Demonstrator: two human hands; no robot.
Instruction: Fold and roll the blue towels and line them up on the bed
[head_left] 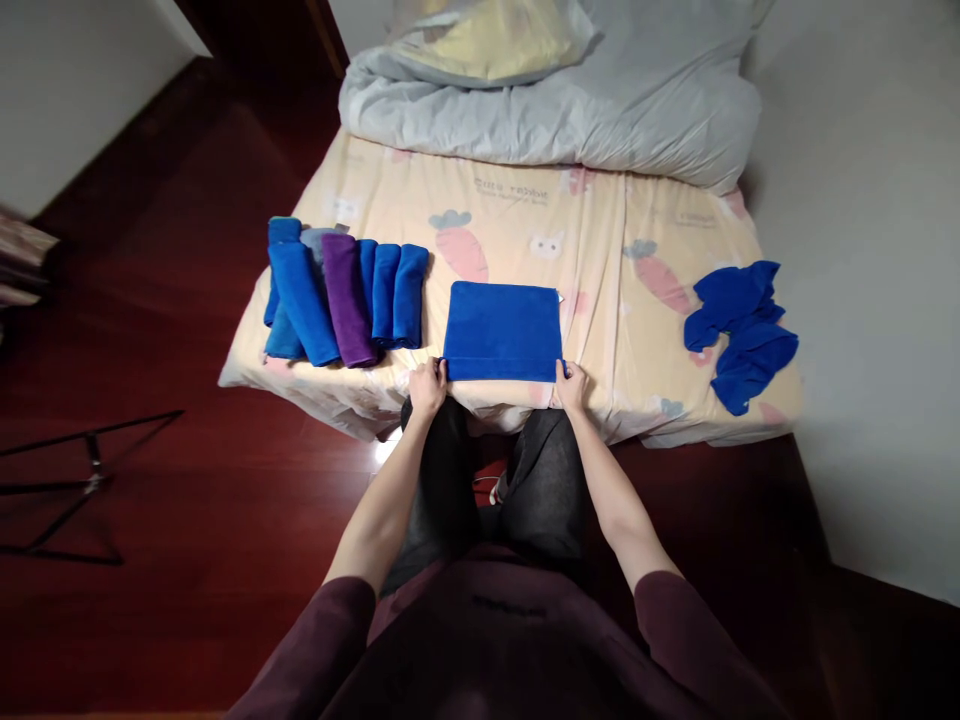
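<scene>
- left hand (427,388) pinches near-left corner of blue towel (502,330); right hand (571,387) pinches near-right corner, fingertips tucked under the fold, hidden
- towel lies flat at near edge of bed (600,230), near strip folded over
- row of rolled towels (341,295) to left, one purple
- crumpled blue cloths (742,330) to right; count unclear
- duvet (600,110) bunched at far end

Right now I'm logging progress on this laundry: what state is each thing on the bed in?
Blue towel: spread flat, near edge folded over, both near corners pinched.
Left hand: fingers gripping the towel's near left corner.
Right hand: fingers gripping the near right corner.
Rolled towels: rolled, side by side in a row, one purple among blues.
Loose blue cloths: crumpled, unfolded heap.
Grey duvet: bunched at the far end.
</scene>
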